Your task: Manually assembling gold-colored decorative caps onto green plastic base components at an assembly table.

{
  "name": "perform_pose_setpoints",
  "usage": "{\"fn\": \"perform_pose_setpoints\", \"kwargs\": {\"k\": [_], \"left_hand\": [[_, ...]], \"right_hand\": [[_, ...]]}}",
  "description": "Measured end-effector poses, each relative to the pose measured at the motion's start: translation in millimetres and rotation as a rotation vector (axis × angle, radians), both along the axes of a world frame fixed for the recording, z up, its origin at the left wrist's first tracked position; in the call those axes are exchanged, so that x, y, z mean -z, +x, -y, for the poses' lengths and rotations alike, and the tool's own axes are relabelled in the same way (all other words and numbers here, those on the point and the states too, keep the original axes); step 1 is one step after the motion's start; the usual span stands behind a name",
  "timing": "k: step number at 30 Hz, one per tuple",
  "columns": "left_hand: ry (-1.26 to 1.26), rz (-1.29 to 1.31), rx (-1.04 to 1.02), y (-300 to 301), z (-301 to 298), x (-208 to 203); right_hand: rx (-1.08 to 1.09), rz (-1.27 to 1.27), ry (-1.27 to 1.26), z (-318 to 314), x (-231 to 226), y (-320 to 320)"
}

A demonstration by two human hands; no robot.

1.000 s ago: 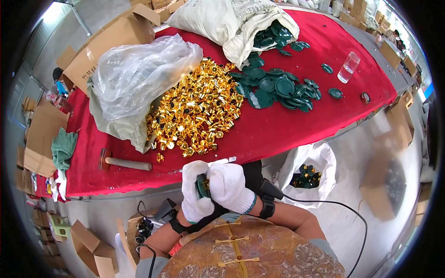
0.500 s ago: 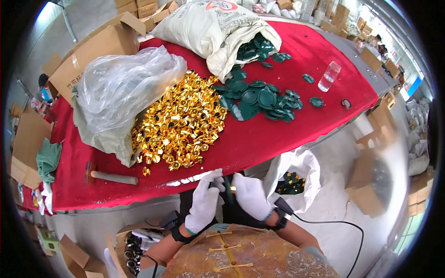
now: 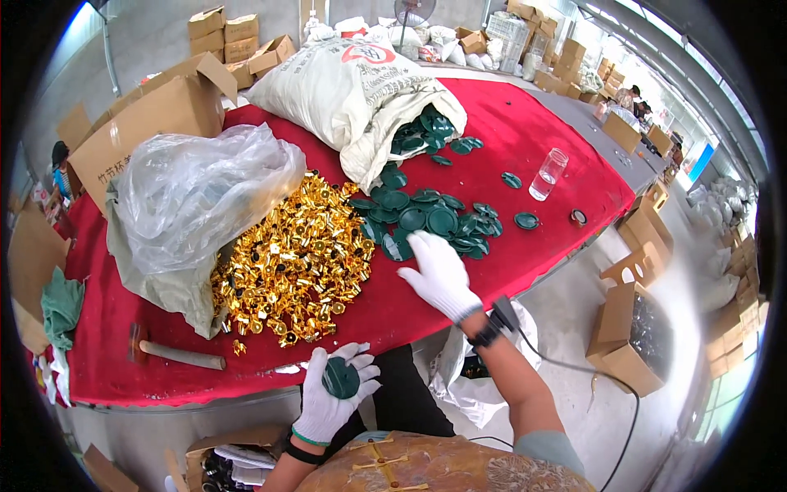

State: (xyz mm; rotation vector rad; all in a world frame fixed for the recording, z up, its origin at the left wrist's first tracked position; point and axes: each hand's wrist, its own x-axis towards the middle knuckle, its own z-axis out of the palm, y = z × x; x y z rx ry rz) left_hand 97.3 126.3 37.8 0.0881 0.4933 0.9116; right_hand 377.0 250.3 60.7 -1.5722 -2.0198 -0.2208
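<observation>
The left hand [image 3: 326, 402] holds 1 green disc [image 3: 340, 378] in its palm at the near edge of the table [image 3: 389, 318]; a level palm should keep it steady. The right hand [image 3: 443, 275], grip wide, reaches by the disc pile [image 3: 441, 220]; pinching 1 rim should work best. Counted: 2 loose discs [image 3: 526, 220] toward the right corner, 1 glass [image 3: 548, 175], 1 hammer [image 3: 182, 355]; piled discs and gold pieces [image 3: 295, 266] overlap too much.

We are in a workshop or small factory: gold pieces [image 3: 297, 258] and green discs [image 3: 414, 218] lie heaped on a red-covered worktable [image 3: 393, 316] mid-frame, cartons [image 3: 206, 31] stack at upper left, sacks [image 3: 442, 35] crowd the top, people [image 3: 628, 99] appear upper right.
</observation>
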Motion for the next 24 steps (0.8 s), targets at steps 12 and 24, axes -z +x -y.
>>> {"fn": "perform_pose_setpoints", "kwargs": {"k": [12,24], "left_hand": [[-0.068,0.233,0.054,-11.1,6.6,22.4],[0.037,0.0,-0.14,28.3,-2.7,24.5]], "right_hand": [[-0.063,0.05,0.011,-5.3,32.8,-27.5],[-0.674,-0.123,-0.307,109.1,13.3,-96.2]]}}
